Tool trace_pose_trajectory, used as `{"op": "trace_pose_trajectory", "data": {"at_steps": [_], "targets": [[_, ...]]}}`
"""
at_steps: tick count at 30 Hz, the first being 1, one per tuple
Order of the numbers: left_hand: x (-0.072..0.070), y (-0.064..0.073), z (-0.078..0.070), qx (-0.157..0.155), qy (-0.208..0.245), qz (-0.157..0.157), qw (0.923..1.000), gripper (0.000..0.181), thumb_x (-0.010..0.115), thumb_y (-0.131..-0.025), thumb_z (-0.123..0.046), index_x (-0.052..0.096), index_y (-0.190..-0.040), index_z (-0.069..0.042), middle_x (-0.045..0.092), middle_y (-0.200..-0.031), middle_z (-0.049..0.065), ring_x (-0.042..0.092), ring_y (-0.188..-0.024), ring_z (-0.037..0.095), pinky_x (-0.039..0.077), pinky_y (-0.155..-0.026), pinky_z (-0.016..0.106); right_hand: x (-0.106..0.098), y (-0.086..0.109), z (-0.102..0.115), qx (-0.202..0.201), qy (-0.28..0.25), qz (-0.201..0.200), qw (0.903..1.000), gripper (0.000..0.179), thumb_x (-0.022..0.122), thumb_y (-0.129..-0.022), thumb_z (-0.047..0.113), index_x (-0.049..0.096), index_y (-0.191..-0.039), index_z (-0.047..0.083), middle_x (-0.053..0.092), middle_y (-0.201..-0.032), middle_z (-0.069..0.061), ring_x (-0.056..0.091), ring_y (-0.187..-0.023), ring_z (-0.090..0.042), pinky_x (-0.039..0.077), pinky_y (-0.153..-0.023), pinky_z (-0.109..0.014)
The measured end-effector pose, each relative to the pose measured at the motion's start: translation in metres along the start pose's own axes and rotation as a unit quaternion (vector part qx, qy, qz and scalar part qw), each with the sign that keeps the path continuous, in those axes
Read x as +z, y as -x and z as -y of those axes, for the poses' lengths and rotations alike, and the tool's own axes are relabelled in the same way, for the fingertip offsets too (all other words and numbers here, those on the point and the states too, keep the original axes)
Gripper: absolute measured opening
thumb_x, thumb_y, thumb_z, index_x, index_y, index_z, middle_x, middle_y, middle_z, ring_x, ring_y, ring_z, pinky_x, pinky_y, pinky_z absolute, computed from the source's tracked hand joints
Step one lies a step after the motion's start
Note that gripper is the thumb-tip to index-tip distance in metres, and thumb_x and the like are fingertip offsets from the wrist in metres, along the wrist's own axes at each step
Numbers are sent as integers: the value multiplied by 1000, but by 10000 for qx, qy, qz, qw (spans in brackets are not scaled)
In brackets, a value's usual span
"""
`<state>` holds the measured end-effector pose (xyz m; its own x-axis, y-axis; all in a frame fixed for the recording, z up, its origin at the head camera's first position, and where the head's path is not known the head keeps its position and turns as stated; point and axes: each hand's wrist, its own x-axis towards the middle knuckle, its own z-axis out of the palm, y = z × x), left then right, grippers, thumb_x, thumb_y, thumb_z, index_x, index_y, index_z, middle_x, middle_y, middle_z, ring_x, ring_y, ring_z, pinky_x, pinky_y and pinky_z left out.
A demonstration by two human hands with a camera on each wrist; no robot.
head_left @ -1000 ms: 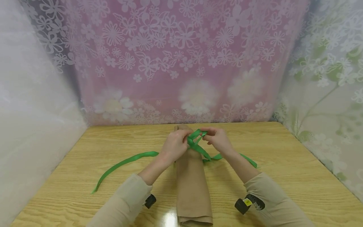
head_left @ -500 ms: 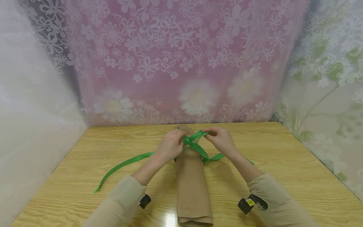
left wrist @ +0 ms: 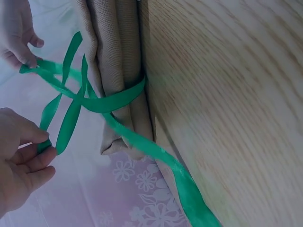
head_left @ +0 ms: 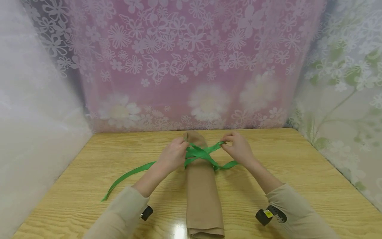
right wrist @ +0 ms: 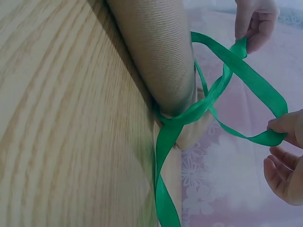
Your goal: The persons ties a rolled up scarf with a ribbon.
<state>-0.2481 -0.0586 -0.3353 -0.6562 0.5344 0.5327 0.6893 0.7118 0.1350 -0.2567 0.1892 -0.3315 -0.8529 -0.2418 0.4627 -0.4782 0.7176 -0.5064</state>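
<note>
A rolled tan cloth (head_left: 203,199) lies lengthwise on the table, with a green ribbon (head_left: 200,153) around it near the far end. Two ribbon loops cross above the roll. My left hand (head_left: 173,154) is left of the crossing, and in the left wrist view thumb and fingers of the left hand (left wrist: 23,161) pinch one loop. On the other side my right hand (head_left: 238,149) pinches the opposite loop; the right wrist view shows the thumb of the right hand (right wrist: 291,153) on the bend of the ribbon (right wrist: 258,85). The knot's underside is hidden.
One loose ribbon tail (left wrist: 189,189) trails over the wooden table (head_left: 74,186) to the left. Another tail (head_left: 231,164) runs right, partly behind the right wrist. A flowered pink curtain (head_left: 191,66) hangs behind the far table edge.
My hands have drawn apart, left hand leftward and right hand rightward. The ribbon loops between them have stretched out and now cross lower over the roll. The cloth stays put.
</note>
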Motion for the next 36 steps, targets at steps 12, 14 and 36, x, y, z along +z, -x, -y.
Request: {"op": "trace_pose_trajectory", "data": {"at_steps": [12, 14, 36], "targets": [[-3, 8, 6, -45, -706, 542, 9960, 30, 71, -75, 6, 66, -105, 3, 50, -77, 8, 49, -75, 22, 43, -66, 30, -5, 5, -10, -216, 881, 130, 9958, 5, 66, -80, 4, 70, -83, 3, 62, -94, -10, 56, -69, -18, 45, -53, -28], [-4, 9, 8, -93, -782, 637, 9949, 20, 64, -78, 12, 69, -95, 3, 48, -74, 8, 45, -70, 20, 41, -63, 29, -7, 5, -11, -281, 1021, 160, 9942, 6, 66, -80, 4, 70, -84, 2, 63, -93, -10, 56, -66, -17, 44, -51, -26], [-7, 24, 27, -248, -1437, 498, 9880, 20, 60, -70, 16, 58, -61, -2, 43, -56, 2, 40, -51, 13, 38, -48, 25, -27, 15, -33, -266, 1717, 467, 9837, 8, 65, -82, 6, 69, -89, 2, 64, -88, -9, 57, -64, -16, 42, -49, -26]]}}
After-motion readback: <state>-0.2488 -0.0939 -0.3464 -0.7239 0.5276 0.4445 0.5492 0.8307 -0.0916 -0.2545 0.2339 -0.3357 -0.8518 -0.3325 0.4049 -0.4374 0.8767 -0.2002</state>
